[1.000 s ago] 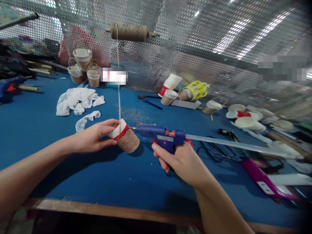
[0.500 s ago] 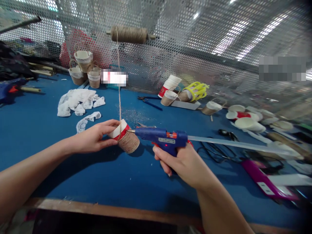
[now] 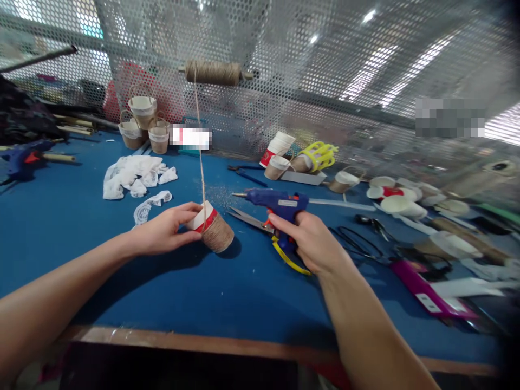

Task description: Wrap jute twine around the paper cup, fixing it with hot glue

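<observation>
My left hand (image 3: 173, 227) grips the rim of a tilted paper cup (image 3: 218, 233), white and red at its mouth and wrapped in brown twine lower down. A taut strand of twine (image 3: 202, 162) runs from the cup up to a twine roll (image 3: 213, 72) on the mesh. My right hand (image 3: 311, 235) is closed around the handle of a blue glue gun (image 3: 276, 200). The gun's metal tip points left, above and apart from the cup. Open scissors (image 3: 249, 218) with yellow on the handle lie beneath the gun.
White lace (image 3: 136, 173) lies behind my left hand. Small twine-covered baskets (image 3: 158, 138) stand at the back left. Pliers (image 3: 247, 173) and stacked cups (image 3: 278, 147) are at the back. Black cables (image 3: 357, 244) and a purple box (image 3: 430, 290) lie at the right. A second glue gun (image 3: 24, 157) is at far left.
The glue gun in my right hand has moved up and away from the cup, and more of the scissors shows. My left hand still holds the cup.
</observation>
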{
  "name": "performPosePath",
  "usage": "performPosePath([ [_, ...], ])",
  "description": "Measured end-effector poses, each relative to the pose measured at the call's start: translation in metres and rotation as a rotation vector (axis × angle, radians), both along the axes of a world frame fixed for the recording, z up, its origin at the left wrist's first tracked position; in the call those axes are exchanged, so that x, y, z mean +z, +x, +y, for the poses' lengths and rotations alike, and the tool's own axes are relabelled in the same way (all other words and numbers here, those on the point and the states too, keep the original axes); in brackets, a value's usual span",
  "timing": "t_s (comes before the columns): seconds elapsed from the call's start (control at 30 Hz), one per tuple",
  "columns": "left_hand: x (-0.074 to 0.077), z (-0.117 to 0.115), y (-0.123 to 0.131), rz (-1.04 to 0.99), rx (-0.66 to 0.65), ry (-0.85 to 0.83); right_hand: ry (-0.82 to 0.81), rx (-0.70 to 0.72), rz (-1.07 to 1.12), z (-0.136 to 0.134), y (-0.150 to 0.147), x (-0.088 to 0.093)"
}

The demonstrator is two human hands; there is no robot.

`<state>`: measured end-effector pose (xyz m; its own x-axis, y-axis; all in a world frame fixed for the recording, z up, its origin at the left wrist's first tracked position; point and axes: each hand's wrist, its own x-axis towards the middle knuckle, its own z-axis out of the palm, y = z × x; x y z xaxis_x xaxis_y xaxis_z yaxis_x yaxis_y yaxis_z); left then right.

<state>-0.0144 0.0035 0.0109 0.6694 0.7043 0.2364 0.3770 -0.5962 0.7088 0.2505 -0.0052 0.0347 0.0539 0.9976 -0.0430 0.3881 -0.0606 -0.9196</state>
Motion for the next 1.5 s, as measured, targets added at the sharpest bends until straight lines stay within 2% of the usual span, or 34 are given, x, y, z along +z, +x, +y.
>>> performPosePath([
  [0.13, 0.000, -0.002, 0.001, -0.004, 0.001, 0.013, 0.002, -0.088, -0.114, 0.030, 0.005, -0.008],
  [0.4, 0.002, -0.005, 0.005, -0.022, -0.008, 0.005, -0.105, -0.128, -0.424, 0.081, 0.010, -0.029],
  [0.57, 0.002, -0.007, 0.006, -0.023, -0.007, 0.017, 0.005, -0.138, -0.543, 0.084, -0.006, -0.018],
  [0.67, 0.002, -0.008, 0.006, -0.030, -0.031, -0.001, 0.077, -0.012, -0.501, 0.082, -0.033, -0.002],
  [0.83, 0.003, -0.013, 0.008, -0.030, -0.058, -0.037, 0.104, 0.333, -0.241, 0.081, -0.093, 0.028],
  [0.9, 0.004, -0.014, 0.009, -0.030, -0.058, -0.044, 0.041, 0.514, 0.030, 0.079, -0.109, 0.037],
  [1.0, 0.005, -0.012, 0.008, -0.031, -0.034, -0.049, -0.012, 0.589, 0.225, 0.067, -0.112, 0.044],
  [1.2, 0.004, -0.007, 0.005, -0.024, 0.039, -0.162, 0.062, 0.518, 0.318, 0.022, -0.077, 0.042],
  [1.3, 0.005, -0.009, 0.005, -0.008, 0.047, -0.166, 0.079, 0.506, 0.302, -0.006, -0.063, 0.039],
  [1.4, 0.008, -0.011, 0.006, -0.002, 0.020, -0.128, -0.063, 0.629, 0.219, -0.030, -0.055, 0.035],
  [1.5, 0.011, -0.015, 0.008, -0.010, -0.050, -0.096, -0.159, 0.721, 0.204, -0.038, -0.051, 0.031],
])
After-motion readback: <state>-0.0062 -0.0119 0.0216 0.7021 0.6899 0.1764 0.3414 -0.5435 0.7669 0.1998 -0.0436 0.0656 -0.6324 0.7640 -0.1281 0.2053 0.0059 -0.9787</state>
